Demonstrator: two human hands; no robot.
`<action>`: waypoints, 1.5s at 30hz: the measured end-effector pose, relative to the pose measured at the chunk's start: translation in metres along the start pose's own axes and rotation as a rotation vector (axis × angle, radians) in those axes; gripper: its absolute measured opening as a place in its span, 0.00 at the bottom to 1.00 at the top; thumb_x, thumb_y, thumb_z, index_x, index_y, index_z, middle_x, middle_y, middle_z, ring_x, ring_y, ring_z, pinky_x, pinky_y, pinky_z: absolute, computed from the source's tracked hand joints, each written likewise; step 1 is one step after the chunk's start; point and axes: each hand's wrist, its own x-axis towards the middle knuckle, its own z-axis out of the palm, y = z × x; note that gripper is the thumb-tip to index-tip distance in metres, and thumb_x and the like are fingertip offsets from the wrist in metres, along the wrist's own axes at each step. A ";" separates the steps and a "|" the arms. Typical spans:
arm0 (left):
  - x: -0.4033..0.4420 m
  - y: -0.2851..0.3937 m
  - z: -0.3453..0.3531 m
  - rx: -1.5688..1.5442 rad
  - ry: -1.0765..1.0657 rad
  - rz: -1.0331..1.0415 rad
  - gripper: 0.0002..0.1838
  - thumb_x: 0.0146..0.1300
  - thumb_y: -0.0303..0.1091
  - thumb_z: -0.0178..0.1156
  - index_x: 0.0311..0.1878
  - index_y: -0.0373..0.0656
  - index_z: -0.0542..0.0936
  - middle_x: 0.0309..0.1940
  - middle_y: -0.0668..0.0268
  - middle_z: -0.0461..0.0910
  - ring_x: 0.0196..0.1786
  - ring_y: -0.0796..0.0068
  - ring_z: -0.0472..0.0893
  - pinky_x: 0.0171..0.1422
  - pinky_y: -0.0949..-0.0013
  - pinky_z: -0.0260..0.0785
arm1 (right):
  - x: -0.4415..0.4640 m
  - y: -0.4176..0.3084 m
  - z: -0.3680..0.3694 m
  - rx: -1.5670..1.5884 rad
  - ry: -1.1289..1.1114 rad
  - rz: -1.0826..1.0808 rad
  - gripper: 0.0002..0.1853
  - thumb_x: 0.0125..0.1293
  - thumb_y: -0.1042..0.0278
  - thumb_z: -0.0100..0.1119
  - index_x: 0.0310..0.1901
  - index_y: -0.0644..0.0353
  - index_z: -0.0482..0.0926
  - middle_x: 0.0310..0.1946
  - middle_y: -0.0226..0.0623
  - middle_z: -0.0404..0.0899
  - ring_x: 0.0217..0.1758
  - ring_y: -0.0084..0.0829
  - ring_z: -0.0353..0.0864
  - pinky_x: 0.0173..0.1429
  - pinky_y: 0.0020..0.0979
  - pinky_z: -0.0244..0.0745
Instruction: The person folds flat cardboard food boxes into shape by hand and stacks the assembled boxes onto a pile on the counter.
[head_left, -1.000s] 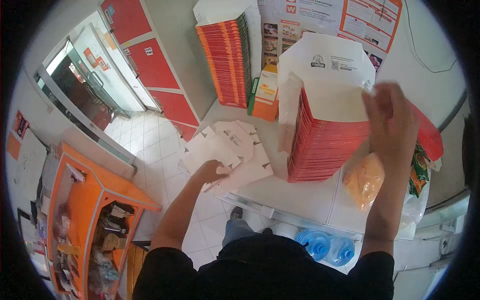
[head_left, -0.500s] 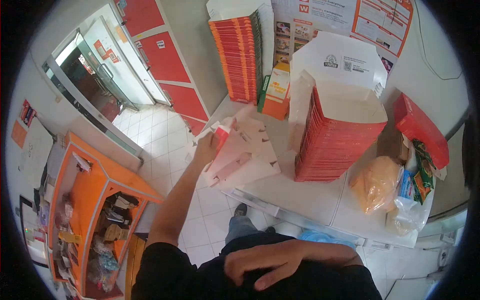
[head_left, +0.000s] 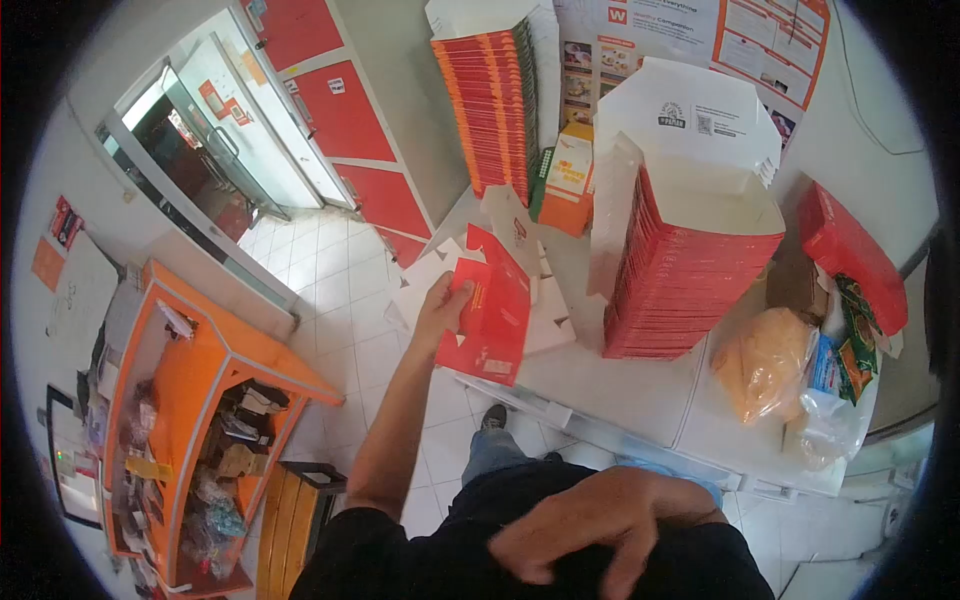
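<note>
Red cardboard now faces the camera: half a second ago the box blank (head_left: 490, 315) was a blur showing mostly its pale side, just over the pile of flat blanks (head_left: 553, 318), and now its printed face is turned up, creased, with a white flap standing at its far end. It is in the left hand (head_left: 445, 312), above that pile and left of the nested stack of red boxes (head_left: 690, 290) on the counter (head_left: 640, 392); whether it touches the pile cannot be told.

The left hand is closed on the blank's edge, thumb against the red face. The right hand (head_left: 590, 525), which was up beside the nested stack a second ago, hangs before the black shirt (head_left: 440, 540) as in the last frame, holding nothing, half open with fingers bent and thumb apart.

On the wall, the poster (head_left: 650, 25) reads "Worthy Companion" beside a white W in a red square. The raised white lid (head_left: 690, 110) of the top box carries a dark round logo (head_left: 672, 115) and a QR code (head_left: 705, 122), their small lettering unreadable. A pale printed panel (head_left: 497, 367) near the blank's lower edge is too small to read.
</note>
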 end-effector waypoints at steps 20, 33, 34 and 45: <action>-0.166 0.005 0.087 -0.579 0.261 -0.257 0.13 0.83 0.35 0.51 0.60 0.38 0.77 0.51 0.63 0.83 0.52 0.73 0.84 0.51 0.69 0.81 | -0.064 0.087 -0.030 -1.550 0.861 0.426 0.26 0.71 0.57 0.62 0.68 0.55 0.78 0.68 0.54 0.71 0.70 0.58 0.70 0.73 0.56 0.64; -0.199 0.022 0.080 -0.244 0.098 -0.427 0.16 0.79 0.31 0.55 0.65 0.40 0.73 0.52 0.61 0.83 0.51 0.72 0.84 0.57 0.64 0.77 | -0.104 0.055 -0.031 -0.896 1.096 0.458 0.35 0.74 0.62 0.62 0.78 0.60 0.63 0.60 0.56 0.74 0.60 0.47 0.76 0.63 0.43 0.73; -0.208 0.015 0.067 0.061 -0.026 -0.459 0.18 0.78 0.29 0.56 0.67 0.40 0.72 0.48 0.62 0.83 0.48 0.74 0.83 0.55 0.67 0.76 | -0.110 0.046 -0.034 -1.077 0.997 0.555 0.29 0.74 0.60 0.64 0.74 0.58 0.71 0.45 0.47 0.79 0.45 0.41 0.80 0.52 0.41 0.76; -0.226 0.019 0.089 0.200 0.025 -0.183 0.31 0.74 0.24 0.59 0.76 0.42 0.59 0.36 0.59 0.85 0.32 0.79 0.81 0.41 0.73 0.73 | -0.097 0.058 -0.022 -1.006 0.905 0.829 0.21 0.65 0.56 0.73 0.55 0.60 0.84 0.43 0.47 0.87 0.42 0.48 0.87 0.50 0.42 0.81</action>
